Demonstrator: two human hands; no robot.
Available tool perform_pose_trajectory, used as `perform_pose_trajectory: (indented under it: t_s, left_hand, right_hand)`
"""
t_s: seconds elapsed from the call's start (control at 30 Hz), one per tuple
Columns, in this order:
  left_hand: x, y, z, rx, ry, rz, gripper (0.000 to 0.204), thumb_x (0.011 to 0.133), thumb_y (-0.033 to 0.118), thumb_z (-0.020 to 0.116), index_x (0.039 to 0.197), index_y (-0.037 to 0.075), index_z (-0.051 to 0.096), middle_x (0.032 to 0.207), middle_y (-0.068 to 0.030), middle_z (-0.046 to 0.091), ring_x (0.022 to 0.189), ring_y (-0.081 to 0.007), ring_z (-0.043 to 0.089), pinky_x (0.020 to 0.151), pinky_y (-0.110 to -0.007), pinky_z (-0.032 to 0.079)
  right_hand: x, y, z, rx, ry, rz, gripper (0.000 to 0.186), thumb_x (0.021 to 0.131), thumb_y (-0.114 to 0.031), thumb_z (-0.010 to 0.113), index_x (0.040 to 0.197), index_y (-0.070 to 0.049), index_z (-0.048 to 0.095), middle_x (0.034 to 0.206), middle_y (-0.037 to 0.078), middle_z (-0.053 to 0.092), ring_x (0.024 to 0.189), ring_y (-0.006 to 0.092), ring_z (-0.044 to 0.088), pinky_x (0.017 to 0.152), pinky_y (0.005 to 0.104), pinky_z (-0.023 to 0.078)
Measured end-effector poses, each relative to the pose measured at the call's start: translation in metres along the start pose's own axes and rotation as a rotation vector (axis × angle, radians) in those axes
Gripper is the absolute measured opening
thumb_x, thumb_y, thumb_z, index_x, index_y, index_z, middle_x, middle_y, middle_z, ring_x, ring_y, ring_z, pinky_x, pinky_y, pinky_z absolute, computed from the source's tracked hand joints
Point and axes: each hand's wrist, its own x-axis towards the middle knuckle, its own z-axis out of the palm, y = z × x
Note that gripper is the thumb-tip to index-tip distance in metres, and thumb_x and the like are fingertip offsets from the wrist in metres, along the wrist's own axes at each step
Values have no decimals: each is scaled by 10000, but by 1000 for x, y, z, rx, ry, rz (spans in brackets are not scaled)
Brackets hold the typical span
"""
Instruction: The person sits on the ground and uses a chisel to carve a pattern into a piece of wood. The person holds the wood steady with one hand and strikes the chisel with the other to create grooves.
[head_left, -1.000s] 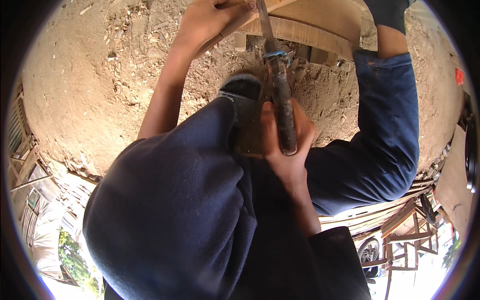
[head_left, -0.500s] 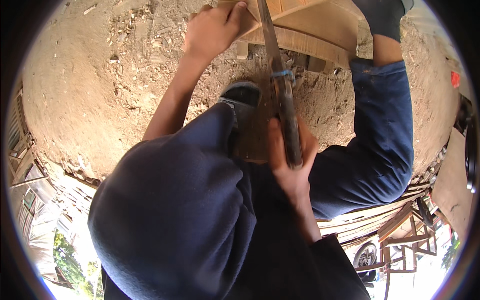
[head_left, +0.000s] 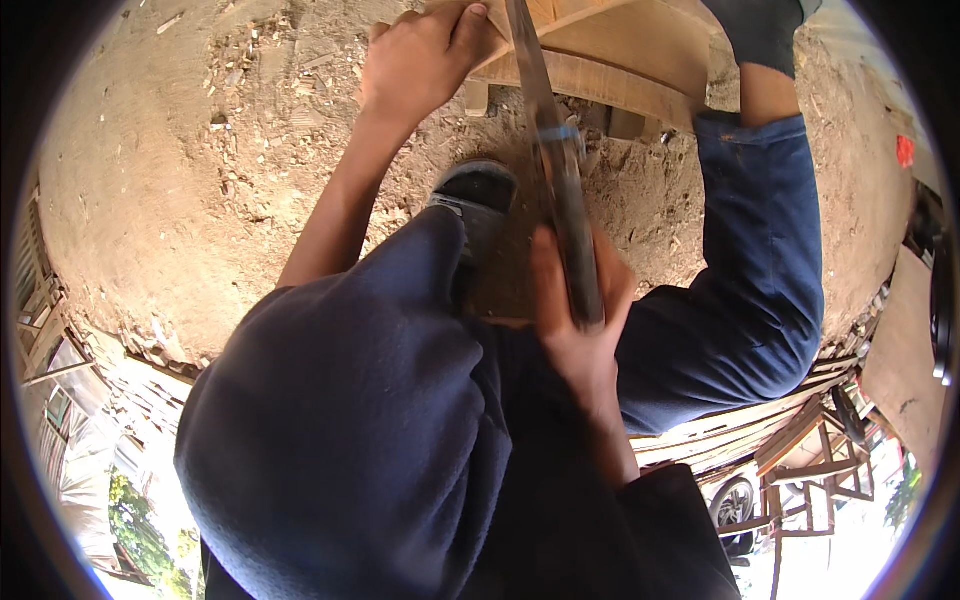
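Observation:
My right hand (head_left: 585, 290) is wrapped round the dark, straight handle (head_left: 572, 235) of a long-bladed tool, with a blue band where handle meets blade. Its narrow metal blade (head_left: 533, 75) points away from me and crosses the near edge of a wooden board (head_left: 565, 15) at the top of the view. Whether the blade has teeth cannot be made out, and its far end is cut off by the frame. To the left, my left hand (head_left: 415, 62) grips the board's corner, thumb on top and the other fingers partly hidden.
Another curved wooden piece (head_left: 610, 85) lies beneath the board. My shod foot (head_left: 478, 188) is on the dirt ground (head_left: 300, 150), which is strewn with wood chips. My other foot (head_left: 765, 35) is at the upper right. A wooden frame (head_left: 815, 470) and a wheel (head_left: 735, 505) stand at the lower right.
The long-bladed tool and my right hand have shifted slightly away from me. My left hand keeps its place on the board. The whole view has moved a little.

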Motion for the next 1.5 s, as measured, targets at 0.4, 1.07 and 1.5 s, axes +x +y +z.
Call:
perform_pose_trajectory:
  t_s: [0.4,1.07,1.5]
  left_hand:
    - [-9,-2,0,89,-124,188,638,852,505,642,1214,-16,577,1097,-240,691,1080,-391,644,1021,-493,413]
    - [-21,11,2,65,-121,143,580,758,321,821,1118,-31,534,1054,-226,676,1075,-379,639,965,-456,502]
    - [-21,12,0,43,-121,146,562,750,292,817,1113,-24,528,1069,-227,673,1076,-398,629,960,-463,499]
  right_hand:
    - [10,-1,-4,2,19,29,168,924,-41,647,787,9,564,597,35,525,558,56,473,487,279,393]
    - [12,3,-7,40,6,31,137,916,-53,649,823,26,586,601,111,561,534,115,520,517,311,432]
    - [2,1,-15,37,-7,76,124,909,-63,655,839,23,599,610,125,575,555,113,555,537,316,459]
